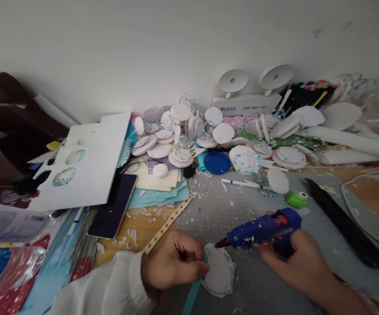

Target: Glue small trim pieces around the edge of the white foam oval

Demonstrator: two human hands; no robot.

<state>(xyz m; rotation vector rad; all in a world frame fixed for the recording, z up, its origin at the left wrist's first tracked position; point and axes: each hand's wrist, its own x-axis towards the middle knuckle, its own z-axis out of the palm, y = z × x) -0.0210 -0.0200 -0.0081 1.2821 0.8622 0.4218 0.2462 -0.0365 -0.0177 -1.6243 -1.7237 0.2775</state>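
Observation:
My right hand (302, 267) is wrapped round the handle of a blue hot glue gun (258, 227). Its dark nozzle points left, at the upper edge of a white round disc (220, 272) lying on the grey cutting mat (205, 218). Between thumb and forefinger my left hand (176, 260) pinches a teal ribbon strip (192, 296), which runs along the disc's left edge and trails down toward me. Whether those fingers also touch the disc I cannot tell. The disc has a ragged, wavy rim.
White discs with blue dots (246, 159) are heaped along the wall. On the left lie a phone (113, 205) and a white board with cut-out holes (87, 162). A blue lid (217, 162), a green punch (297, 199) and a long black strip (346, 225) surround the mat's working area.

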